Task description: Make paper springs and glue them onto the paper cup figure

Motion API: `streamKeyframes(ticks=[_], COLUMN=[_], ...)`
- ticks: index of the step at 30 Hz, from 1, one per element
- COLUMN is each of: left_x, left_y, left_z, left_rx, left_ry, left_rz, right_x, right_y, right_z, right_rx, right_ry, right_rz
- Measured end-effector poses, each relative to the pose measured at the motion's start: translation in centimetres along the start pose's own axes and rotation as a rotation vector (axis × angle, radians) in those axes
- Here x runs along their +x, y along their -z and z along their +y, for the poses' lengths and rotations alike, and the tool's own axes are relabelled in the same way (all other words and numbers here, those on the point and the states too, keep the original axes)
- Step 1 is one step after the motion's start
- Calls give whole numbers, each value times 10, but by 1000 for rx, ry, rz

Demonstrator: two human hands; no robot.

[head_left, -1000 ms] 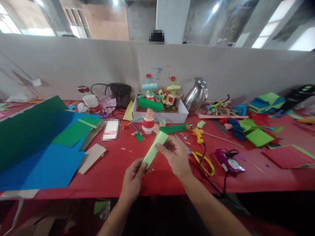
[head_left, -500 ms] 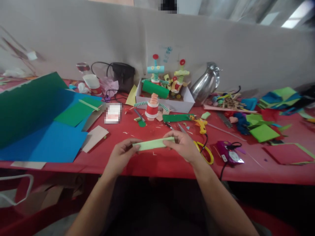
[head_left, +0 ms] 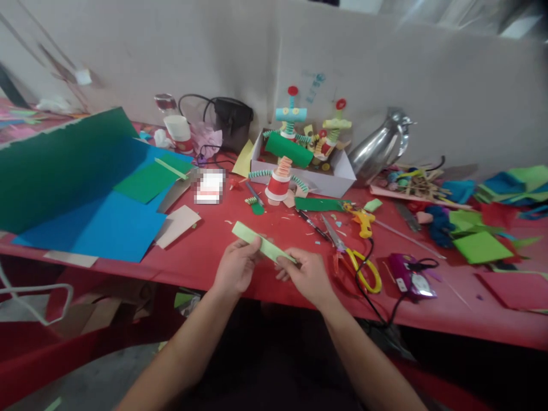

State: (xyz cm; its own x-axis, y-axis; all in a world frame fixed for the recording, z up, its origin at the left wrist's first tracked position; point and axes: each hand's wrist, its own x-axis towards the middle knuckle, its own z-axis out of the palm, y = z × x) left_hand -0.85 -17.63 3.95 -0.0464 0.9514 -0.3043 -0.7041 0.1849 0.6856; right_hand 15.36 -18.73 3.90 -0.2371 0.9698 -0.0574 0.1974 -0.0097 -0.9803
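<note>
Head camera view: just below the middle of the frame, we are holding a light green paper strip over the red table, the strip slanting from upper left to lower right. Our left hand is gripping it left of its middle, thumb on top, and the upper-left end is projecting freely; our right hand is pinching the lower-right end between thumb and fingers. Just to the right of that hand, yellow-handled scissors are lying with their blades pointing toward the upper left. Above them, a yellow glue gun is resting at the end of a dark green strip. At the upper centre, a red-and-white cup figure with coiled paper arms is standing in front of a white box; the box is holding a blue-headed figure, a yellow-headed figure and a green paper roll. To its right, a metal jug is standing. At the left of the frame, a blue sheet is lying flat, and a dark green sheet is rising behind it.
</note>
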Motion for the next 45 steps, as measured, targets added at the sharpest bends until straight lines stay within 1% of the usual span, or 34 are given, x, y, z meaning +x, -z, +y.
streamKeyframes(ticks=[2, 4, 6, 9, 12, 17, 21, 23, 26, 30, 33, 37, 38, 39, 42, 45], left_x=[3, 6, 8, 11, 11, 13, 17, 18, 15, 13, 16, 20, 20, 20, 19, 22], left_y=[1, 0, -1, -4, -8, -10, -10, -11, -16, -19, -19, -19, -20, -20, -21, -21], left_z=[7, 12, 15, 16, 18, 22, 24, 25, 27, 29, 30, 31, 30, 30, 31, 36], left_rx=[-49, -76, -74, -94, -130, -143, -198, -229, -235, -241, -259, -304, -311, -310, -276, -273], left_ry=[-1, -6, 6, -6, -31, 9, -56, -56, -35, -30, -31, -51, -53, -48, -7, 37], left_rz=[61, 138, 176, 156, 153, 140, 191, 202, 168, 149, 180, 297, 307, 294, 199, 224], right_x=[-3, -7, -9, -12, -13, -16, -20, -20, -19, -17, -18, -18, -18, -18, -17, -19], right_y=[-2, -6, -11, -16, -18, -23, -28, -30, -31, -32, -33, -33, -34, -34, -36, -38], right_z=[1, 3, 3, 2, 5, 13, 11, 9, 11, 15, 12, 7, 7, 7, 9, 10], right_rx=[10, 29, 25, 1, 28, 100, 118, 104, 76, 113, 115, 121, 140, 158, 182, 130], right_ry=[3, -6, 0, 25, 23, -5, 24, 51, 68, 34, 38, 64, 62, 56, 30, 42], right_rz=[20, 5, 6, 60, 82, 70, 32, 26, 71, 146, 140, 80, 73, 73, 96, 83])
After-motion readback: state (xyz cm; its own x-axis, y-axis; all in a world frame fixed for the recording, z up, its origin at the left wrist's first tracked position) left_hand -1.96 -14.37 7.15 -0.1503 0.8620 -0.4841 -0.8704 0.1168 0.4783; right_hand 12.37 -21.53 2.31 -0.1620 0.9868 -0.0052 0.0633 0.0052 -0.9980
